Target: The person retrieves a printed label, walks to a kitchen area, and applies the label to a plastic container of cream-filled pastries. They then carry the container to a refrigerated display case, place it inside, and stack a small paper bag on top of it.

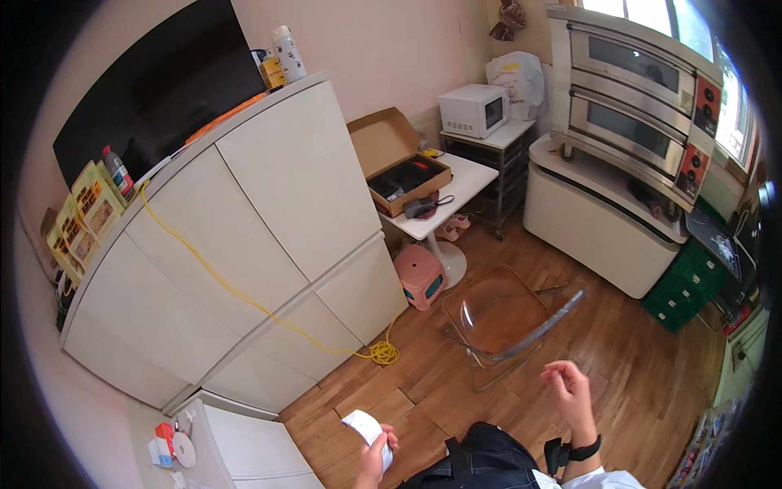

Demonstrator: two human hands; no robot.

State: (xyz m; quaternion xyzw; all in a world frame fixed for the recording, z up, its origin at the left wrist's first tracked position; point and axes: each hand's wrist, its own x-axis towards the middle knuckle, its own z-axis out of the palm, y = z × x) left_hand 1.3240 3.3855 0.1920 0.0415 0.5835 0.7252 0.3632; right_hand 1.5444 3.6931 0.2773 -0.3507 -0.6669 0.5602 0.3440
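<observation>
Wooden flooring (652,383) runs under a clear plastic chair (497,314) standing just ahead of both hands. From the head view, the left hand (376,456) is closed around a small white roll of paper (365,427) low in front of the body. The right hand (570,391) is raised, empty, fingers loosely curled. Beyond the left hand, a yellow cable (244,297) trails down the white cabinets (244,236) and coils on the floor, a likely trip hazard; the lightly held roll could also slip.

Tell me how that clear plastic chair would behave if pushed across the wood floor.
The clear chair looks like a thin moulded shell, so probably light for its size. Its slim legs suggest it would slide easily on the smooth wood floor, and might tip if shoved high on the backrest.
</observation>
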